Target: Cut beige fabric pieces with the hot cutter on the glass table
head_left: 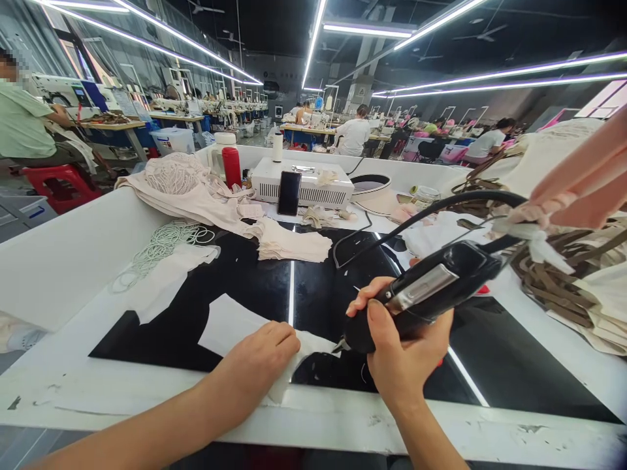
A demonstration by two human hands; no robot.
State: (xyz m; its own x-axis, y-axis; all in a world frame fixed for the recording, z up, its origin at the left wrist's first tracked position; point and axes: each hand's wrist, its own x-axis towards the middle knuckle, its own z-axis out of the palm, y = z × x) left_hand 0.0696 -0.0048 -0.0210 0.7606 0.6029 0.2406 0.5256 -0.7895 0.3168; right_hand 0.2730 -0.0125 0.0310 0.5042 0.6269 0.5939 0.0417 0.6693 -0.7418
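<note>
My right hand (pixel 404 352) is wrapped round a black corded hand tool (pixel 426 287) with a silver plate on its side. The tool's pointed metal tip (pixel 339 346) is at the right end of a pale fabric piece (pixel 232 321). My left hand (pixel 259 369) is closed on that fabric, knuckles up, and its fingertips are hidden. Part of the cloth hangs below the hand toward the front edge. Under the fabric is a glossy black board (pixel 249 267).
Stacked beige pieces (pixel 294 240) lie behind my hands, near a phone (pixel 289 193) leaning on a white vented box (pixel 264 176). Pale green cord (pixel 169 245) is on the left; brown straps (pixel 553 281) pile up at right. Pink cloth (pixel 582 170) hangs by the tool's cable.
</note>
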